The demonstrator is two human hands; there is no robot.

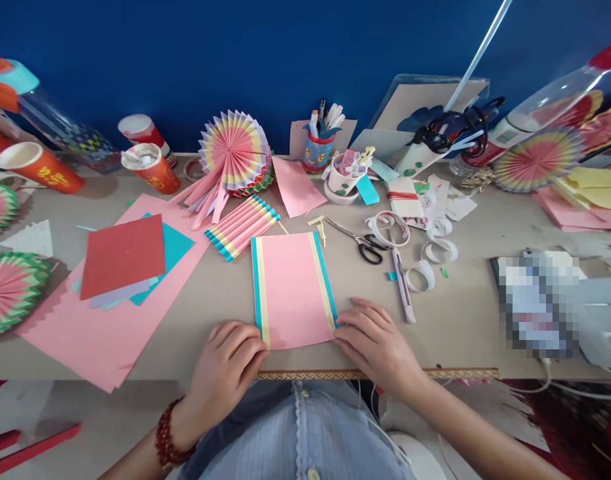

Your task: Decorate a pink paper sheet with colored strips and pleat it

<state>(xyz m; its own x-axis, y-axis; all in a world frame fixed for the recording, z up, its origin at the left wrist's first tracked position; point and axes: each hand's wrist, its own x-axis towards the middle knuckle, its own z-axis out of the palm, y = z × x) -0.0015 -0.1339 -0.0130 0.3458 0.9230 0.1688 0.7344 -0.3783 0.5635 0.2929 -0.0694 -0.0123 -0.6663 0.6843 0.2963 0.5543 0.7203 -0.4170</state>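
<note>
A pink sheet (295, 290) with yellow and blue strips down its two sides lies before me near the table's front edge. My left hand (232, 357) has its fingers curled together at the near left corner, holding it. At the near right corner my right hand (378, 340) holds the paper with bent fingers; its thumb is mostly hidden. The near edge of the sheet bows slightly. Just behind its left side is a pleated pink strip (242, 227) with blue and yellow ends.
Scissors (362, 243), a tape roll (389, 230) and a purple cutter (402, 287) lie right of the sheet. Stacked coloured paper (125, 257) is on the left. Paper fans (235, 153), cups (152, 170) and a pen holder (318, 150) stand behind. A blurred phone (538, 307) lies far right.
</note>
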